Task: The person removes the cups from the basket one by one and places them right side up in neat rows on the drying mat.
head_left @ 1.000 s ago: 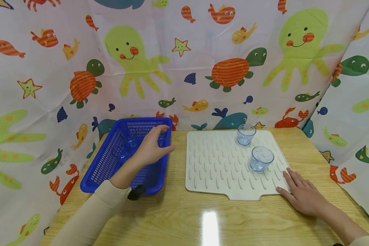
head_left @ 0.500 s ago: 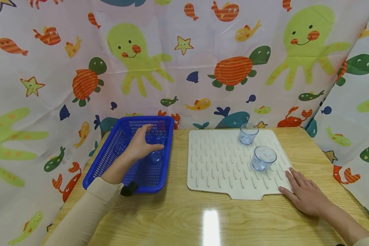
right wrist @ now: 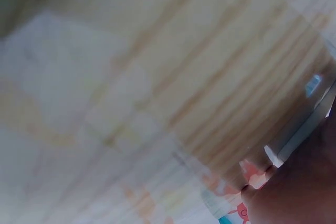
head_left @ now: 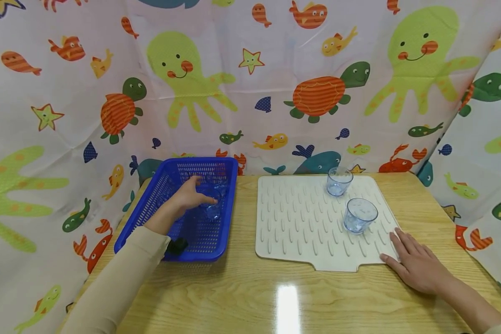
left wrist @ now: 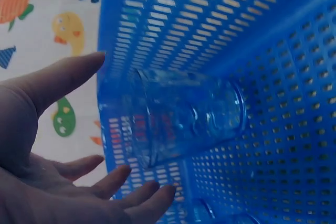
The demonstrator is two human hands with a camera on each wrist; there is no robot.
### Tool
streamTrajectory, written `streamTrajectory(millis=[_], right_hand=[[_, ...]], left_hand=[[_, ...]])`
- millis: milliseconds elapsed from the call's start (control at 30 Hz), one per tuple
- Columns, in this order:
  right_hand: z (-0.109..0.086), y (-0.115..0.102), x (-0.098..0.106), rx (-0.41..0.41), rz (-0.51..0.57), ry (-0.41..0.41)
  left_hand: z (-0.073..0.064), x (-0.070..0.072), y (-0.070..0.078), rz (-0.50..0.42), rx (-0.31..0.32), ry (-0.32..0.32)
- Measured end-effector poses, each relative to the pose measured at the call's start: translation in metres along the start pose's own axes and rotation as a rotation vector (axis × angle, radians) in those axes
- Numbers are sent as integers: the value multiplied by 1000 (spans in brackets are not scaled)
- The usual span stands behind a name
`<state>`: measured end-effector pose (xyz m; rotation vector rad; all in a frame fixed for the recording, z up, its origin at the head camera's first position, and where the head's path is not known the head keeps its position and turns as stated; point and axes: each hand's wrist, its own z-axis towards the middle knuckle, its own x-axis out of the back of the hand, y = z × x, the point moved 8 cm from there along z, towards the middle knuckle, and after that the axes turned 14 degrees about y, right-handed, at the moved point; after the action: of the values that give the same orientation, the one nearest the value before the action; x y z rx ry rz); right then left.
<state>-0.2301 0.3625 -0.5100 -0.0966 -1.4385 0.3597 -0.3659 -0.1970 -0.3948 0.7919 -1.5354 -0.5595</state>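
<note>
My left hand (head_left: 188,195) is inside the blue plastic basket (head_left: 224,232), its thumb and fingers spread apart. In the left wrist view a clear glass tumbler (left wrist: 191,116) stands in the basket in front of that hand (left wrist: 58,150), with a gap between the fingertips and its rim. More glasses lie in the basket, partly hidden by the hand. Flat on the table, my right hand (head_left: 419,264) touches the right edge of the white ridged draining mat (head_left: 292,218). Two glass tumblers stand on this mat, one nearer (head_left: 360,216) and one farther back (head_left: 339,182).
A wooden table (head_left: 250,297) carries the basket at left and the mat at right. Behind and at both sides hangs a curtain (head_left: 250,116) printed with sea animals. The right wrist view is mostly blurred wood grain.
My left hand has moved left and down into the basket, uncovering a glass near its right wall. My right hand stays by the mat. The head view has shifted slightly.
</note>
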Motion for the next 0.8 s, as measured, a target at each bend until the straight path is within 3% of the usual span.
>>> streamTrajectory(millis=[400, 800], right_hand=[[-1, -2, 2, -7, 11, -5], [-1, -3, 3, -4, 9, 5]], left_hand=[[18, -9, -19, 5, 18, -145], [24, -20, -29, -19, -57, -240]])
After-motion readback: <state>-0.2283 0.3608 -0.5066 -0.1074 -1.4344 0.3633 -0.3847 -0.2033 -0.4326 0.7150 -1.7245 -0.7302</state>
